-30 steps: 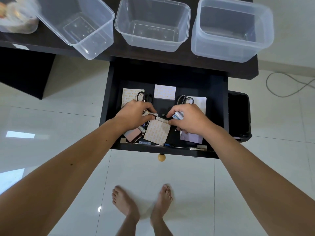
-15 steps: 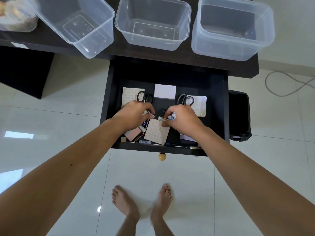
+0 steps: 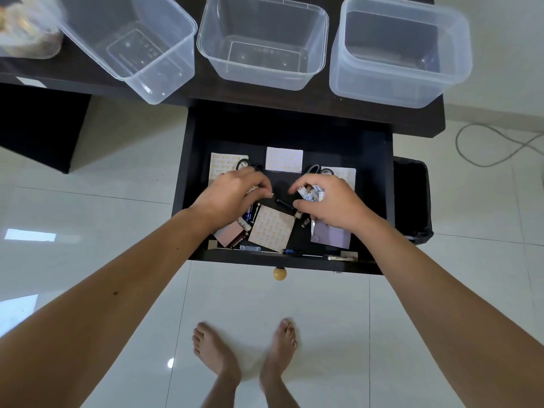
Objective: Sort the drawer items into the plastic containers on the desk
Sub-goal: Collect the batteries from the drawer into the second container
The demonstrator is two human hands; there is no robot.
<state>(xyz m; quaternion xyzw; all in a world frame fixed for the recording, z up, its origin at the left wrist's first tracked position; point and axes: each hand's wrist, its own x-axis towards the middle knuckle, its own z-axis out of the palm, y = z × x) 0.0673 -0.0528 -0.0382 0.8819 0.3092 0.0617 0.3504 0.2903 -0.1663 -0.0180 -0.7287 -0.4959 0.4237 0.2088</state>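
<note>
Dark wood forms the open drawer, pulled out from under the black desk, and both hands work inside it. The right hand is curled round a small bundle of white printed batteries, its fingers bent over them; the bundle's long axis runs roughly left to right, tilted a little. The left hand hovers with fingers curled down over the drawer's left half; whether it holds anything I cannot tell. Between the two hands lies a black cylindrical battery, its long axis slanting from upper left to lower right. More batteries lie slantwise under the left wrist, and two others lie flat along the drawer's front wall, pointing left to right.

A beige square sticky-note pad sits tilted like a diamond between the wrists. A white pad lies at the back, and a lilac pad is partly under the right wrist. Black scissor handles show just beyond the left hand, another pair beyond the right.

On the desk stand three clear plastic containers: left, middle, right. A black bin stands beside the drawer.
</note>
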